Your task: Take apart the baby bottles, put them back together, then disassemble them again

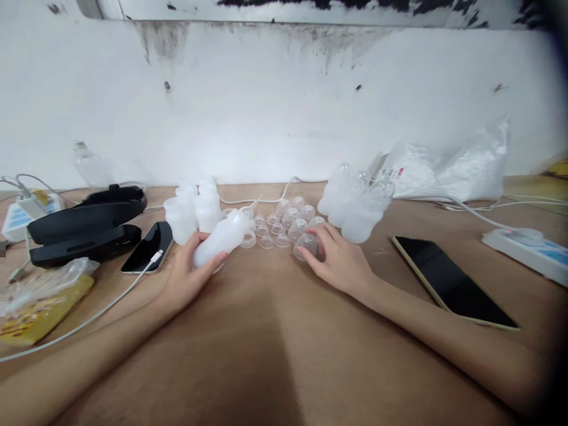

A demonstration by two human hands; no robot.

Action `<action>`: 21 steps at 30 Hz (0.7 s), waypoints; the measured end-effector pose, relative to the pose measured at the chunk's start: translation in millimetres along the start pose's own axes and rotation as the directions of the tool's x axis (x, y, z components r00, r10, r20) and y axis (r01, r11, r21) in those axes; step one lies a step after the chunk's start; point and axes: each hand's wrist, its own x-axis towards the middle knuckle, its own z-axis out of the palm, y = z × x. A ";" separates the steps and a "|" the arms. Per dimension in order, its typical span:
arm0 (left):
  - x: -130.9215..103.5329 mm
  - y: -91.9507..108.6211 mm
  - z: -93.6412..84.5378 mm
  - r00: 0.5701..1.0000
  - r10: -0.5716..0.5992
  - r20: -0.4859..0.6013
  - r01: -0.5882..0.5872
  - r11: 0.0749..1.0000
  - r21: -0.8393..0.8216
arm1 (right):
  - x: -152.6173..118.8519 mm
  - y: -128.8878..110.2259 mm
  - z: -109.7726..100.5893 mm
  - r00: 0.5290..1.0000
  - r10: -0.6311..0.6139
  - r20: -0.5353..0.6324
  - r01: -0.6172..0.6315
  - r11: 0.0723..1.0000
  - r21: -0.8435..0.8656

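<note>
My left hand is wrapped round a white plastic bottle, which leans to the right with a thin pointed tip at its top. The fingers of my right hand curl round a clear dome cap at the front of a group of clear caps. Smaller clear pieces stand in rows between the hands. Behind my left hand are several upright white bottles. More white bottles with clear caps on top stand beyond my right hand.
A phone, black cases and a yellow packet lie left. At right are a tablet-like device, a power strip and a clear bag of white pieces. White cables run along the wall.
</note>
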 end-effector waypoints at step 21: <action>1.4 1.7 -1.4 0.981 -0.001 0.195 0.066 0.943 -0.327 | 0.9 -10.3 10.8 0.843 0.121 0.524 -0.478 -0.277 0.833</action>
